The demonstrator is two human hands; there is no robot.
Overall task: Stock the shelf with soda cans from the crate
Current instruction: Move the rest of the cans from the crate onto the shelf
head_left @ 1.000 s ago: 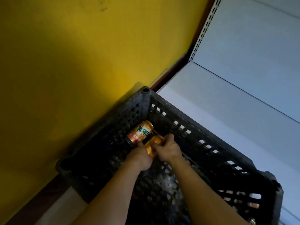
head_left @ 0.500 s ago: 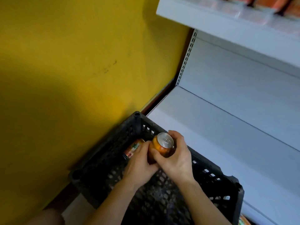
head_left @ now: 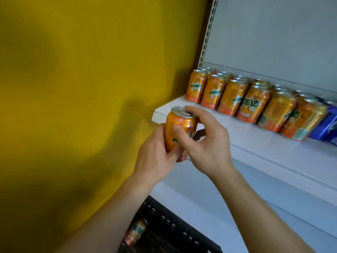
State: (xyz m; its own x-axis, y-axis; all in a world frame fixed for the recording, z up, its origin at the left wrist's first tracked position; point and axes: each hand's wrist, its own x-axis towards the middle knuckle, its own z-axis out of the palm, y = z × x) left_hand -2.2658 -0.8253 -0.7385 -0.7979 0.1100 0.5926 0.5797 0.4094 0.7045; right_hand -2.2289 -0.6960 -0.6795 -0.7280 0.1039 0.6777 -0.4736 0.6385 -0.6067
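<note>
An orange soda can (head_left: 179, 125) is held upright in front of the white shelf's (head_left: 255, 141) left front corner. My left hand (head_left: 156, 154) grips it from the left and below. My right hand (head_left: 206, 141) wraps it from the right, thumb on its front, a finger on its top rim. Several orange soda cans (head_left: 251, 104) stand in rows on the shelf, filling its left and middle. Below, the black crate (head_left: 171, 227) shows at the bottom with one orange can (head_left: 135, 232) lying in it.
A yellow wall (head_left: 82, 88) fills the left. Blue cans (head_left: 326, 125) stand at the shelf's right edge. A perforated upright (head_left: 206, 39) runs up the shelf's left back corner. A lower white shelf (head_left: 228, 207) sits beneath, behind the crate.
Both hands have lifted the orange can out of the crate and up to the shelf's front corner. My view has risen from the crate to the stocked shelf.
</note>
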